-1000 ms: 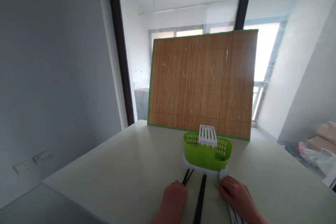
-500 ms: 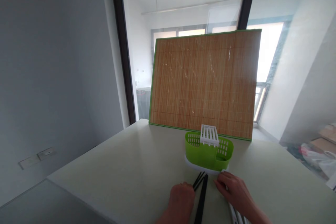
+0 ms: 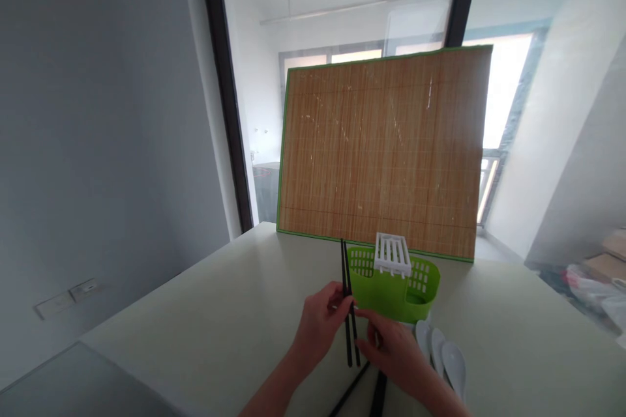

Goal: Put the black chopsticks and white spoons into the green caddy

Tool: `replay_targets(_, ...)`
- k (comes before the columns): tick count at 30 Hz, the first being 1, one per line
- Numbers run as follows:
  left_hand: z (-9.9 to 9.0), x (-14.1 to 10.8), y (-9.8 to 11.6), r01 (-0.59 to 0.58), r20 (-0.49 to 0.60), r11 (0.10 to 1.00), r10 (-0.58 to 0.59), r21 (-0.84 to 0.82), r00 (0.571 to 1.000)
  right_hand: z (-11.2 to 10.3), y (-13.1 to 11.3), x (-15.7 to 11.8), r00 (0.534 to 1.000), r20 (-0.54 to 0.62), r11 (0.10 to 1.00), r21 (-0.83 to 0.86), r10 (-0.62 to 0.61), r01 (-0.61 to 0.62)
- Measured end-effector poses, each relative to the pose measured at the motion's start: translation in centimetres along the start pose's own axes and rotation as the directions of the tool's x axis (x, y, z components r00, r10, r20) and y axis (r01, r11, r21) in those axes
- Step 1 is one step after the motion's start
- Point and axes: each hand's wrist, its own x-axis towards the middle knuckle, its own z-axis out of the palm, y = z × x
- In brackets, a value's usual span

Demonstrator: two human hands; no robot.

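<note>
Above a pale tabletop (image 3: 235, 319), our left hand (image 3: 320, 316) pinches two black chopsticks (image 3: 348, 342) before the left end of the green basket (image 3: 379, 290); our right hand (image 3: 391, 346) is curled just beside them, whether gripping we cannot tell; white spoons (image 3: 454, 365) lie farther right.

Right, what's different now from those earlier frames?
The left hand has lifted up from low over the tabletop, two black chopsticks in its grip. The right hand has left the white spoons, uncovering their bowls, and moved left, close beside the chopsticks. Another dark stick now shows, slanted on the tabletop. The green basket, white rack and bamboo mat stayed put.
</note>
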Motion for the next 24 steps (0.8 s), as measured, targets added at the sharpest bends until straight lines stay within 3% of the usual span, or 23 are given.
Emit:
replay_targets(4, 1.3, 0.3, -1.2, -0.08, -0.038, 0.997, 0.08, 0.01, 0.996, 2.0, 0.1, 1.2, 0.998, -0.061, 1.0, 0.002, 0.026, -0.025)
replay_targets(9, 2.2, 0.0, -3.1, -0.16, 0.019, 0.982, 0.159, 0.099, 0.987, 3.8, 1.5, 1.1, 0.995, -0.092, 0.999, -0.015, 0.04, -0.041)
replay_targets(16, 2.7, -0.5, -4.4, -0.22, -0.011, 0.94, 0.231, 0.262, 0.973, 4.3, 1.5, 0.5, 0.995, -0.072, 0.997, -0.03, 0.066, -0.068)
replay_targets(24, 2.2, -1.0, -4.0, -0.195, 0.027, 0.962, 0.193, 0.191, 0.981, 4.4, 1.0, 0.2, 0.998, -0.057, 1.0, -0.002, 0.024, -0.024)
